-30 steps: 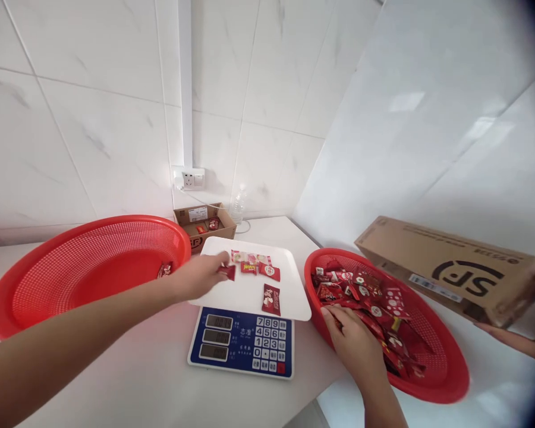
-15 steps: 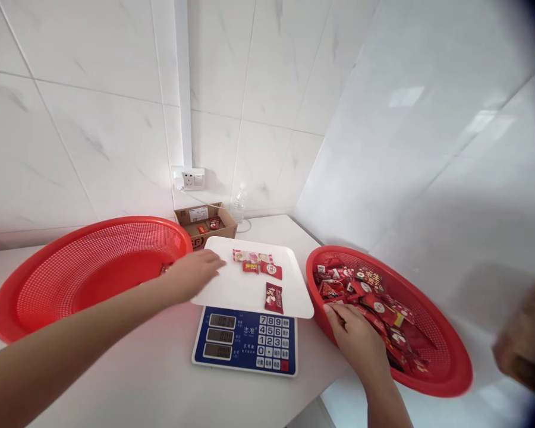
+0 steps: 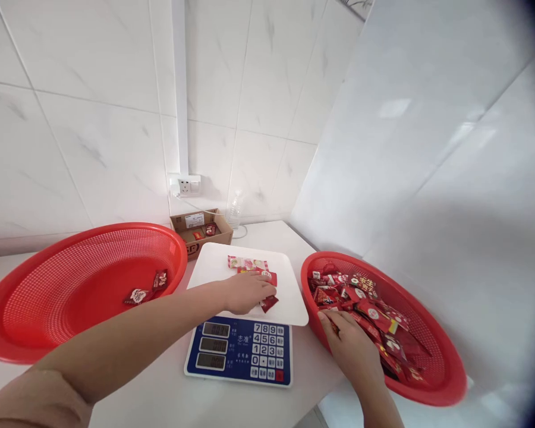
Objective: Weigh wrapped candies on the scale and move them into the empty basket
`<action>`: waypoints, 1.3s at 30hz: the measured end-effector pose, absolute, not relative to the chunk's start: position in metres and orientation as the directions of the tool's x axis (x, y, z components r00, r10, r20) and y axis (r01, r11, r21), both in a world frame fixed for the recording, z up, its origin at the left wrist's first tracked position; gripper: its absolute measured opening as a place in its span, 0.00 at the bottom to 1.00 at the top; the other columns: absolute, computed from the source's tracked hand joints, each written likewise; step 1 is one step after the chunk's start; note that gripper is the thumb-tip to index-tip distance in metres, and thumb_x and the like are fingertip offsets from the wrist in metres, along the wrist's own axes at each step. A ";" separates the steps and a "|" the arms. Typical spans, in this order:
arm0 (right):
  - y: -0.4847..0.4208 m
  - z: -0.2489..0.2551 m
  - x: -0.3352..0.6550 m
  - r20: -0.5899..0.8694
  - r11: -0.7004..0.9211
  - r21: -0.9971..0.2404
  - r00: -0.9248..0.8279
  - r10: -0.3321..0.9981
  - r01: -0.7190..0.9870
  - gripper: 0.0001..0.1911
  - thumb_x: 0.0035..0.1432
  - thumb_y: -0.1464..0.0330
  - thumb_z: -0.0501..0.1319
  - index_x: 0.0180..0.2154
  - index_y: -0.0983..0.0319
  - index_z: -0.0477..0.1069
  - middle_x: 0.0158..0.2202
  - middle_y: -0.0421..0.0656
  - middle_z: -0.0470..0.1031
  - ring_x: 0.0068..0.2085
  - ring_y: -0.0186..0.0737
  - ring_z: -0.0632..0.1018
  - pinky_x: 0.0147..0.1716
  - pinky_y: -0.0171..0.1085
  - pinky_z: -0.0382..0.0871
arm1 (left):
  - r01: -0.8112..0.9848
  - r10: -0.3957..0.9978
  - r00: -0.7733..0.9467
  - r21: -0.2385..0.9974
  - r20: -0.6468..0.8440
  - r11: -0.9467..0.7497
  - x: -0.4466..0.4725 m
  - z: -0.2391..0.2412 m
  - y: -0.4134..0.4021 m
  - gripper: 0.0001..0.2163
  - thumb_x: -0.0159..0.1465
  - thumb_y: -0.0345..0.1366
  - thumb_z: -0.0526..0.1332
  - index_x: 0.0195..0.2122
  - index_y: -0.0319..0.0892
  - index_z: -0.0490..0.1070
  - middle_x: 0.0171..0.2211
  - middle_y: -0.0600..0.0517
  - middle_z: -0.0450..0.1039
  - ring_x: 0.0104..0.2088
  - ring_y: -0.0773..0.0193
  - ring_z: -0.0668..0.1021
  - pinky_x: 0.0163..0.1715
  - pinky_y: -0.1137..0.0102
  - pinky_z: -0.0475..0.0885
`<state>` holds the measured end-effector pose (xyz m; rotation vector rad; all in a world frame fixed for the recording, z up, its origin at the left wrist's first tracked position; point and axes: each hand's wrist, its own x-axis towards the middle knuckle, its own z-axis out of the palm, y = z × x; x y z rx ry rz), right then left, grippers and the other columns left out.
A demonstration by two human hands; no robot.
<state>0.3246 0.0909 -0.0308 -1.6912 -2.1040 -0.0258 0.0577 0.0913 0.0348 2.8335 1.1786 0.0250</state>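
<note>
head view, the only one: left hand [image 3: 248, 292] lies palm-down on the flat white plastic weighing tray [image 3: 209, 270] of the blue-faced electronic scale [image 3: 238, 352], w/ the forearm coming in from approx 8 o'clock. its fingers are bent down over a small dark-red wrapped candy [image 3: 270, 304], which pokes out from under the fingertips at approx 4 o'clock of the hand, touching them. can't tell if it's pinched or just pressed flat, as the thumb side is hidden. the candy lies flat near the tray's front right edge, long axis approx 2 to 8 o'clock, the far end pointing toward 2. the left hand is by far the nearer one; the right hand [image 3: 350, 348] sits well apart at approx 4 o'clock from the candy. at 12 o'clock of the left hand is a row of pink-and-red wrapped candies [image 3: 249, 264], the row running 9 to 3. the right hand is palm-down over the near rim of the round red plastic mesh basket on the right [image 3: 432, 356], fingers curled into a heap of red wrapped candies [image 3: 374, 303], fingertips toward approx 11. can't tell if it has hold of any. at 9 o'clock of the tray is a bigger red plastic mesh basket [image 3: 71, 279] w/ two red wrapped candies [image 3: 137, 295] near its right wall, just beside each other. at 12 o'clock, by the wall: a small open brown cardboard box [image 3: 205, 246], a clear plastic bottle [image 3: 235, 208], a white wall socket [image 3: 183, 186].
</note>
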 end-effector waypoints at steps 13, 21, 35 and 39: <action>0.094 -0.039 0.329 0.417 0.285 -0.208 -0.179 0.891 0.935 0.23 0.60 0.53 0.47 0.37 0.58 0.75 0.43 0.45 0.77 0.43 0.45 0.77 0.33 0.37 0.70 | 1.000 0.996 0.017 -0.013 0.083 -0.016 -0.086 0.062 0.012 0.15 0.62 0.33 0.48 0.50 0.43 0.64 0.42 0.48 0.74 0.29 0.58 0.77 0.22 0.70 0.65; 0.095 -0.041 0.329 0.415 0.279 -0.217 -0.170 0.894 0.936 0.21 0.60 0.54 0.48 0.37 0.57 0.75 0.44 0.45 0.76 0.43 0.44 0.77 0.32 0.37 0.69 | 0.995 0.988 0.100 -0.018 0.114 -0.099 -0.074 0.052 0.026 0.15 0.64 0.36 0.51 0.51 0.45 0.66 0.52 0.47 0.70 0.53 0.52 0.69 0.51 0.60 0.63; 0.092 -0.033 0.327 0.378 0.282 -0.222 -0.184 0.907 0.934 0.21 0.61 0.56 0.47 0.37 0.57 0.75 0.42 0.44 0.77 0.40 0.42 0.78 0.32 0.36 0.70 | 0.918 0.908 0.393 -0.007 0.143 -0.396 0.036 0.006 0.105 0.11 0.64 0.32 0.54 0.47 0.39 0.67 0.45 0.47 0.71 0.48 0.57 0.71 0.47 0.58 0.65; 0.092 -0.035 0.328 0.391 0.290 -0.212 -0.191 0.900 0.933 0.21 0.61 0.56 0.47 0.38 0.57 0.75 0.43 0.44 0.77 0.42 0.43 0.77 0.33 0.36 0.70 | 0.915 0.910 0.400 0.007 0.107 -0.403 0.029 0.009 0.088 0.14 0.60 0.23 0.53 0.45 0.41 0.67 0.43 0.47 0.72 0.47 0.58 0.71 0.46 0.65 0.66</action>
